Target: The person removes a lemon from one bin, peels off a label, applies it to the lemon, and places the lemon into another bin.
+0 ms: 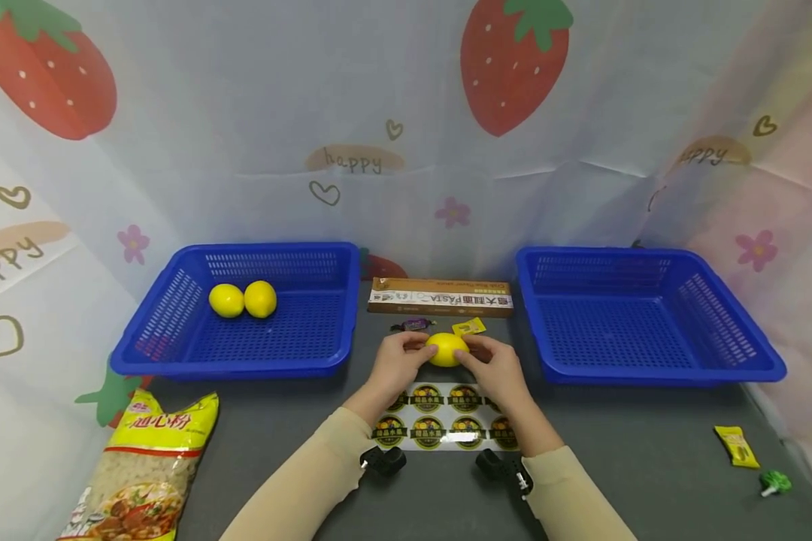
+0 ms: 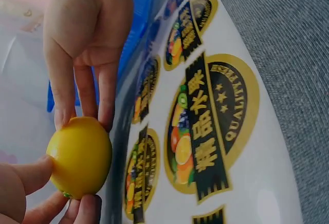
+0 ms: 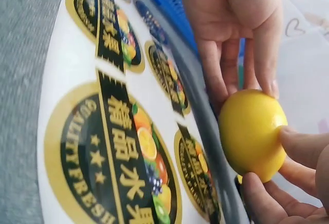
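Note:
A yellow lemon [image 1: 446,350] is held between both hands just beyond a sheet of round fruit stickers [image 1: 446,428]. My left hand [image 1: 398,370] grips its left end with thumb and fingertips, while my right hand [image 1: 500,373] grips the other end the same way. In the left wrist view the lemon [image 2: 80,157] shows a small green tip at its lower end. Fingers of both hands curl around the lemon [image 3: 253,134] in the right wrist view. The sticker sheet [image 3: 72,193] carries black and gold labels and lies flat under the forearms.
Two lemons sit in the left blue basket [image 1: 230,370]; another blue basket [image 1: 663,374] stands right. Behind the hands are a pasta box [image 1: 440,297], a purple candy [image 1: 414,324] and a yellow packet [image 1: 469,326]. A pasta bag [image 1: 149,466] lies front left, a yellow packet [image 1: 737,446] and green candy [image 1: 775,482] right.

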### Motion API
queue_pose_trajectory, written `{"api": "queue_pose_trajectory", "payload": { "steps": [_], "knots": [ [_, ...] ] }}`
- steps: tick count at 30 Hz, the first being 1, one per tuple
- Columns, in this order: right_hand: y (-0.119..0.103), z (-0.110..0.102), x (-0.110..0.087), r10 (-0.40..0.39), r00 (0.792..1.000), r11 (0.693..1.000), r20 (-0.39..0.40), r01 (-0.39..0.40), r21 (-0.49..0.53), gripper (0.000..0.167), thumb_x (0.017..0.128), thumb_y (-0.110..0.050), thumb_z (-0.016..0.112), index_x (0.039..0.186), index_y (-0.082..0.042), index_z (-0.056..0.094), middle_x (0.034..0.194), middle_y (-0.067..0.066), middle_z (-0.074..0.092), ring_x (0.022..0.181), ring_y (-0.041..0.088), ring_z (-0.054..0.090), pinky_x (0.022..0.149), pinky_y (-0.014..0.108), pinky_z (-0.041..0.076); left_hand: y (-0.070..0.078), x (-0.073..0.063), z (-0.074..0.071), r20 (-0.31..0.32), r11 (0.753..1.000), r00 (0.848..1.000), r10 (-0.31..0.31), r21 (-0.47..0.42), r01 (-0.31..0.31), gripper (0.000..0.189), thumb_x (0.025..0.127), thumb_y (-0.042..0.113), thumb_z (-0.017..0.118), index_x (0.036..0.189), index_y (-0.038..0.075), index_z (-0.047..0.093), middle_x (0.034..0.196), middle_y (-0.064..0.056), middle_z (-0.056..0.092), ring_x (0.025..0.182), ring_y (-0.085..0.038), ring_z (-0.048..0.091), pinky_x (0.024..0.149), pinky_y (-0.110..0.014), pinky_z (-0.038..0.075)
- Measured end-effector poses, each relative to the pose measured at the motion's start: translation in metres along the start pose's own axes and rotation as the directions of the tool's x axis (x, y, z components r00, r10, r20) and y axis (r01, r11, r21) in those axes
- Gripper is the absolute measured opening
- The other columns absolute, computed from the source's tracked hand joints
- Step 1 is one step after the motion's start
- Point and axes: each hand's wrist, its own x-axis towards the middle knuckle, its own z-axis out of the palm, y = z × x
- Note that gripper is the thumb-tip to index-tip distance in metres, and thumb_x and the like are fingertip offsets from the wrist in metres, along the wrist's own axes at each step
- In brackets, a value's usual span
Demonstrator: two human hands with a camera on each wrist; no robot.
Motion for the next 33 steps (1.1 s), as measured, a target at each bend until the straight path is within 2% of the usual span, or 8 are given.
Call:
{"api": "queue_pose_trajectory", "payload": {
  "steps": [10, 17, 28, 33],
  "knots": [
    [0.004, 0.000, 0.002, 0.016, 0.999, 1.000, 0.039, -0.015, -0.014, 0.049, 0.095, -0.028, 0.072, 0.139, -0.009, 0.061, 0.131, 0.015, 0.067, 0.118, 0.031, 0.065, 0.098, 0.046, 0.055, -0.006, 0.005, 0.002, 0.020, 1.000, 1.000, -0.001, 0.028, 0.001, 0.038, 0.098, 0.022, 0.068, 0.131, 0.003, 0.064, 0.120, -0.013, 0.066, 0.112, -0.027, 0.065, 0.095, -0.038, 0.056],
    [0.005, -0.002, 0.002, 0.014, 0.999, 1.000, 0.047, -0.014, -0.012, 0.046, 0.096, -0.023, 0.072, 0.139, -0.010, 0.061, 0.134, 0.014, 0.066, 0.118, 0.030, 0.066, 0.096, 0.046, 0.056, -0.005, 0.001, -0.003, 0.028, 0.999, 1.000, 0.005, 0.044, -0.006, 0.041, 0.100, 0.025, 0.065, 0.135, 0.003, 0.061, 0.124, -0.014, 0.064, 0.116, -0.029, 0.063, 0.098, -0.041, 0.054],
    [0.002, -0.001, -0.003, 0.004, 0.998, 1.000, 0.065, -0.003, -0.020, 0.047, 0.094, -0.022, 0.073, 0.139, -0.012, 0.061, 0.139, 0.012, 0.062, 0.126, 0.032, 0.061, 0.096, 0.047, 0.056, -0.007, -0.007, -0.015, 0.077, 0.998, 0.997, 0.004, 0.057, -0.008, 0.048, 0.095, 0.019, 0.072, 0.139, 0.003, 0.058, 0.129, -0.016, 0.064, 0.118, -0.029, 0.064, 0.099, -0.042, 0.055],
    [0.002, 0.000, -0.002, 0.013, 0.996, 1.000, 0.086, -0.010, -0.029, 0.049, 0.095, -0.022, 0.072, 0.141, -0.011, 0.060, 0.138, 0.015, 0.062, 0.123, 0.033, 0.063, 0.096, 0.046, 0.056, -0.007, -0.005, -0.011, 0.085, 0.992, 0.995, 0.052, 0.114, -0.062, 0.039, 0.094, 0.016, 0.073, 0.131, 0.004, 0.066, 0.122, -0.013, 0.070, 0.111, -0.026, 0.068, 0.094, -0.038, 0.057]
  ]
}}
